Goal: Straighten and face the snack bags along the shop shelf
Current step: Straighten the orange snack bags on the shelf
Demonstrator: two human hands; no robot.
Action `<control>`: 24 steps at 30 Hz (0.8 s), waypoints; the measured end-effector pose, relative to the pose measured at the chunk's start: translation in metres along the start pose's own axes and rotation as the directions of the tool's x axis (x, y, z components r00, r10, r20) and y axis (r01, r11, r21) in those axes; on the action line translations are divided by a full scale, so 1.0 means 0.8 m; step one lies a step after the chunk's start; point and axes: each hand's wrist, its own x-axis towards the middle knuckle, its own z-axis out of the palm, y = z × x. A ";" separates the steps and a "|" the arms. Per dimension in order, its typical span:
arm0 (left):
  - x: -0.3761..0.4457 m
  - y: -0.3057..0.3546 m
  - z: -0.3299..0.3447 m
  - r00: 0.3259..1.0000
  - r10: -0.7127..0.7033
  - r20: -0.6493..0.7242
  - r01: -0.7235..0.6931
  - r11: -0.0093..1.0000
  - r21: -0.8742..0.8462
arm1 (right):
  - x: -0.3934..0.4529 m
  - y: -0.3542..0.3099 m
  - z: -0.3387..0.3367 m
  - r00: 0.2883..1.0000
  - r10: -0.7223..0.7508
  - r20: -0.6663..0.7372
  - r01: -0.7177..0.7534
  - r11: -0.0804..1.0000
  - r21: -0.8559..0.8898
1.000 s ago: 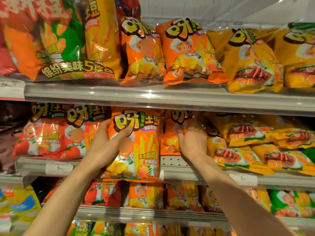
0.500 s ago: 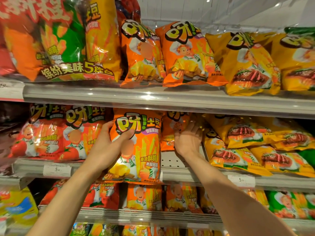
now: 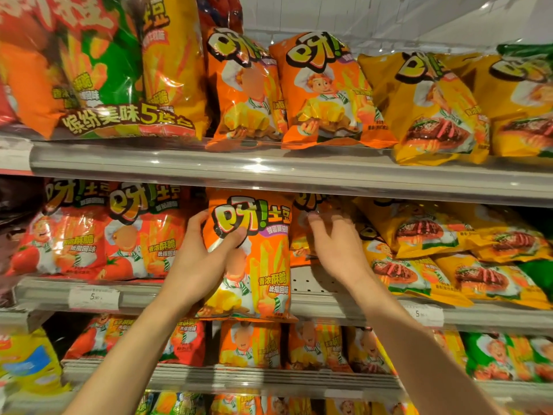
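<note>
On the middle shelf [image 3: 326, 308], a tall orange snack bag [image 3: 263, 265] stands upright at the front edge, facing out. My left hand [image 3: 200, 265] grips its left side, thumb across the front below the logo. My right hand [image 3: 332, 244] reaches deeper into the shelf just right of it. Its fingers curl on a second orange bag [image 3: 300, 247], which stands further back and is mostly hidden by that hand and the front bag.
Red tomato bags [image 3: 134, 235] stand left of the orange bag. Yellow steak-picture bags [image 3: 434, 235] lie tilted and stacked on the right. The upper shelf rail [image 3: 269, 169] hangs just above my hands. More bags fill the shelves above and below.
My right hand has pushed further back and up into the shelf with the rear orange bag. My left hand keeps its hold, and the front orange bag now stands a little higher and straighter.
</note>
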 end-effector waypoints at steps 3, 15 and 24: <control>-0.001 0.006 0.028 1.000 0.020 0.019 -0.020 1.000 0.004 | -0.036 -0.012 0.003 0.981 0.030 0.191 -0.082 0.959 0.270; 0.015 -0.020 0.039 0.968 0.249 -0.033 -0.189 0.809 0.556 | 0.014 0.016 -0.001 0.991 0.123 -0.059 -0.113 0.983 0.146; 0.015 -0.067 0.049 0.960 0.279 0.039 -0.255 0.803 0.538 | -0.048 0.013 0.031 0.979 -0.119 -0.165 0.075 0.964 -0.254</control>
